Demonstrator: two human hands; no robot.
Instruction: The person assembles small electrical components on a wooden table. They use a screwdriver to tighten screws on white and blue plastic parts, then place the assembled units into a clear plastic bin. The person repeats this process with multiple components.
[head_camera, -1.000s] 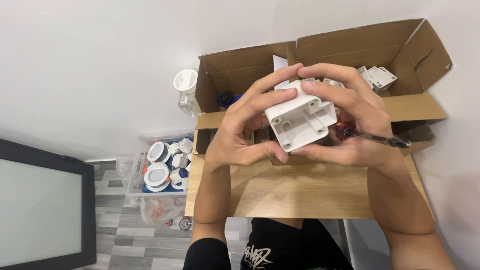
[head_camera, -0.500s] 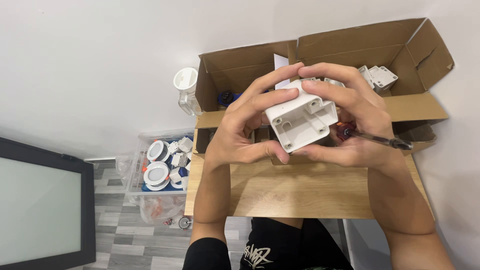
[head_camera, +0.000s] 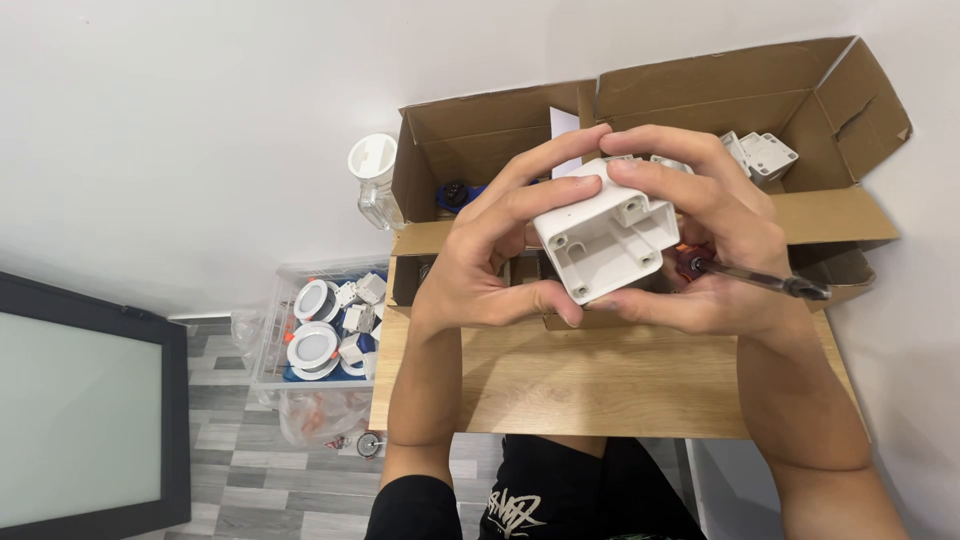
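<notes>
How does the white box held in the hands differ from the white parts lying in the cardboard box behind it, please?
The white box is held up between both hands, left hand and right hand; the white parts lie loose inside the cardboard box. The held box shows an open hollow side with corner screw holes; the parts look flatter. Both are white plastic.

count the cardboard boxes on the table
2, both open: one at the back left behind the left hand, one at the back right behind the right hand. More may be hidden.

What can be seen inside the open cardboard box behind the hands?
Inside the cardboard box lie white plastic parts at the right, a dark blue item at the left and a white paper sheet. Both hands and the white junction box cover its middle.
</notes>
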